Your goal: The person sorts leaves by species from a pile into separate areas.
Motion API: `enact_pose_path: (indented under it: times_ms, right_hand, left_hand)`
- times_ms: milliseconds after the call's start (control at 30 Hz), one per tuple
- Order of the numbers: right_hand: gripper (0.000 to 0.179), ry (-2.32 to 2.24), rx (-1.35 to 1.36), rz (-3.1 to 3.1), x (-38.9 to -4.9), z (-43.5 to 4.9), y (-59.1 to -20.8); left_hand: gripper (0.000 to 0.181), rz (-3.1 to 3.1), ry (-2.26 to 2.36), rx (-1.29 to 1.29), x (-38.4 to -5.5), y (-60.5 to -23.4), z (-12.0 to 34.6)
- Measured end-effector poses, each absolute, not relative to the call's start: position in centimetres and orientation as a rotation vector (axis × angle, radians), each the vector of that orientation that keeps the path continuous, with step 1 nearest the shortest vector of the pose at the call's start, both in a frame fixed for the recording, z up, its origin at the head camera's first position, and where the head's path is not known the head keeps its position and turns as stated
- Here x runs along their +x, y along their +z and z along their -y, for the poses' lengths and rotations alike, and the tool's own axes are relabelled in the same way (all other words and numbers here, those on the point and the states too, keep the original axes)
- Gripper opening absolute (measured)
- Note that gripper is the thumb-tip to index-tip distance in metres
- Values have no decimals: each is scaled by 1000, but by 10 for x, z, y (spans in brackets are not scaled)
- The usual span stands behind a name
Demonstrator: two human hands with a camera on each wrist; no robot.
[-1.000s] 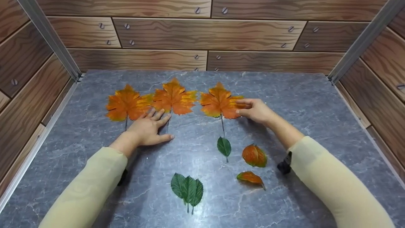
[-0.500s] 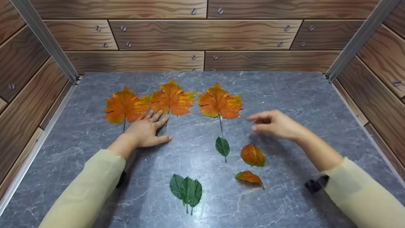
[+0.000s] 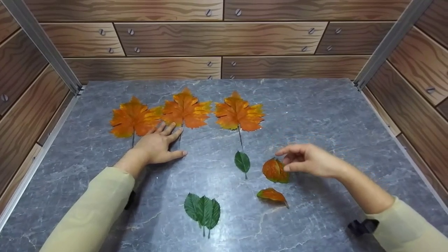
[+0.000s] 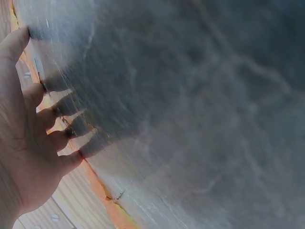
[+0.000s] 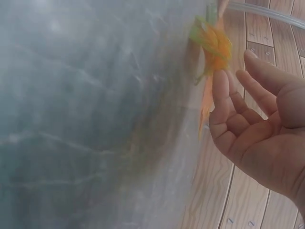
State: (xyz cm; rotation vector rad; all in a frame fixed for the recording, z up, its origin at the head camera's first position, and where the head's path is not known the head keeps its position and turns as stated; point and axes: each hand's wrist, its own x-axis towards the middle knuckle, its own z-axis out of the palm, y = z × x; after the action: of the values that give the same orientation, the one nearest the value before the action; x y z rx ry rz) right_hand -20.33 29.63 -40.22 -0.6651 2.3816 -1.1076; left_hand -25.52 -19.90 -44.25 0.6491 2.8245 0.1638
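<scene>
Three orange maple leaves lie in a row across the table: a left one (image 3: pixel 131 119), a middle one (image 3: pixel 185 110) and a right one (image 3: pixel 238 113). Fingers spread, my left hand (image 3: pixel 154 147) rests flat by the stems of the left and middle leaves. A green leaf (image 3: pixel 242 162) touches the stem end of the right maple leaf. My right hand (image 3: pixel 311 161) hovers at the small orange leaves (image 3: pixel 271 169), its thumb and fingers loosely bent and apart. Contact there cannot be made out. In the right wrist view an orange-green leaf (image 5: pixel 214 45) appears beyond the fingertips.
Several green leaves (image 3: pixel 204 211) overlap near the front of the marbled grey table (image 3: pixel 315 224). A curled orange leaf (image 3: pixel 272 196) lies right of them. Wood-patterned walls (image 3: pixel 220 38) and metal posts (image 3: pixel 395 42) enclose the back and sides.
My right hand has withdrawn from the right maple leaf and come down toward the small orange leaves. The left hand has stayed in place. The whole head view has shifted slightly.
</scene>
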Motion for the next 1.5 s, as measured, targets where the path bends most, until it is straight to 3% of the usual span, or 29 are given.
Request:
enact_pose_path:
  times_ms: [700, 1033, 1500]
  right_hand:
    - [35, -1122, -620, -2437, -194, -296, -401]
    - [29, -1222, -471, -2667, -223, -317, -383]
    - [37, -1368, -259, -2650, -272, -327, -408]
  left_hand:
    - [94, -2823, 172, 643, -255, -442, 198]
    - [94, -2825, 177, 657, -255, -442, 199]
    - [93, -2824, 182, 644, -255, -442, 199]
